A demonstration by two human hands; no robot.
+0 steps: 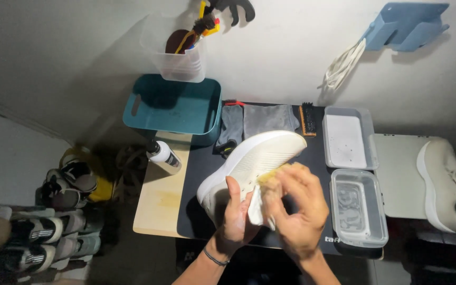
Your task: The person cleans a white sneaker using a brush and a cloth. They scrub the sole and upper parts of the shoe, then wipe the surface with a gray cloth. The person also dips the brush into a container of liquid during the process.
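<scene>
Hands: left hand (237, 214) grips a white sneaker (249, 161) sole-up, right hand (296, 203) pinches a yellowish sponge (271, 176) against it.

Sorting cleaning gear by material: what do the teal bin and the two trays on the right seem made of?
The teal bin looks like matte moulded plastic, with smooth walls and a cut-out handle. The upper tray seems opaque grey plastic; the lower tray looks clear and glossy, probably plastic.

Left of the gripped white sneaker (249, 163), bare mat (196, 174) up to the spray bottle (163, 157); right, two water trays (358, 207) close by; beyond, folded cloths (267, 119).
</scene>
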